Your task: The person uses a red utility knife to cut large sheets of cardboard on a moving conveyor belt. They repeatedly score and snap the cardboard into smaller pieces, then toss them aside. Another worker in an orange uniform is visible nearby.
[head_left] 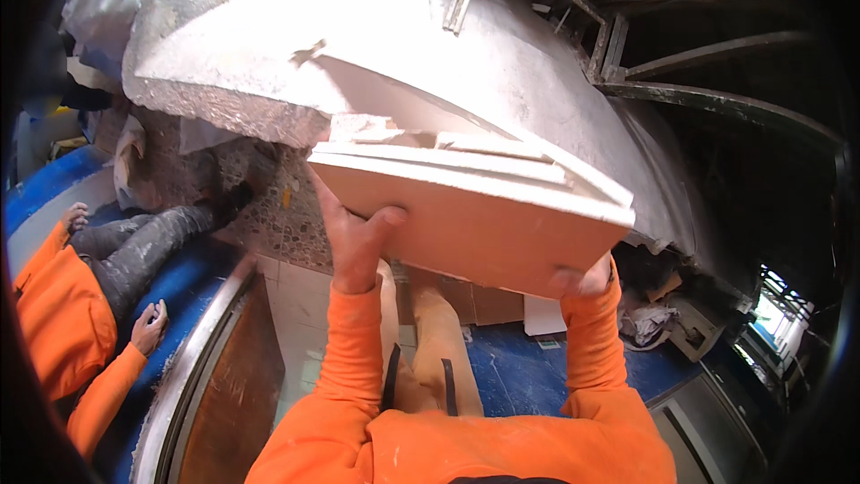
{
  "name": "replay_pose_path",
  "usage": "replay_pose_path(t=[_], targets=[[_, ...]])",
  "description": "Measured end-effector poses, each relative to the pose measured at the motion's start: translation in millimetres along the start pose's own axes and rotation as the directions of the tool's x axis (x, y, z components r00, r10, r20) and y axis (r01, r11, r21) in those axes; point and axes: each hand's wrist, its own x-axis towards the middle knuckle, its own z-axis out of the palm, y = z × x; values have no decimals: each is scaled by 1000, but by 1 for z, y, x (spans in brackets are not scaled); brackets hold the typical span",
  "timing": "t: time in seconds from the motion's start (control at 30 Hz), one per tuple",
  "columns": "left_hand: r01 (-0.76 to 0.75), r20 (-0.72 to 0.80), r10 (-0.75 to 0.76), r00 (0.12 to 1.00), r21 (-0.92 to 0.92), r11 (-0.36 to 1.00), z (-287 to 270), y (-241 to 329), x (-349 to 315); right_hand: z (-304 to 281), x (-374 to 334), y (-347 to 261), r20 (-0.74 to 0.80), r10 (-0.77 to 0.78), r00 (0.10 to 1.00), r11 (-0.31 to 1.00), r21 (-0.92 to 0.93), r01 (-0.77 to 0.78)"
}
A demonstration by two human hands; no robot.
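Both my hands hold a stack of cut plasterboard pieces (475,220), pale tan on the broad face and white along the edges. My left hand (356,242) is closed on the stack's left end, its thumb on the near face. At the lower right corner, my right hand (584,279) grips the same stack, its fingers partly hidden. Several narrower pieces show behind the front board, and a longer board leans at the back. The stack is tilted, held over or against the edge of a large whitish slab (403,45); whether it rests there I cannot tell.
On the left, another person in an orange sleeve (103,403) sits on a blue surface (179,296), hands apart from mine. A wooden panel with a metal edge (228,376) stands beside my legs. Dark metal framing (717,94) rises at the right; a cloth bundle (647,324) lies below it.
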Motion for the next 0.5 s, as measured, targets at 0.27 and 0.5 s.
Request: replay_pose_path(t=[0.27,0.5], targets=[[-123,73,99,992,584,802,1,-3,12,11,34,77,-66,-85,994,921,375,103],[-180,119,155,981,856,484,7,-163,33,-62,70,212,-329,-30,944,952,280,128]])
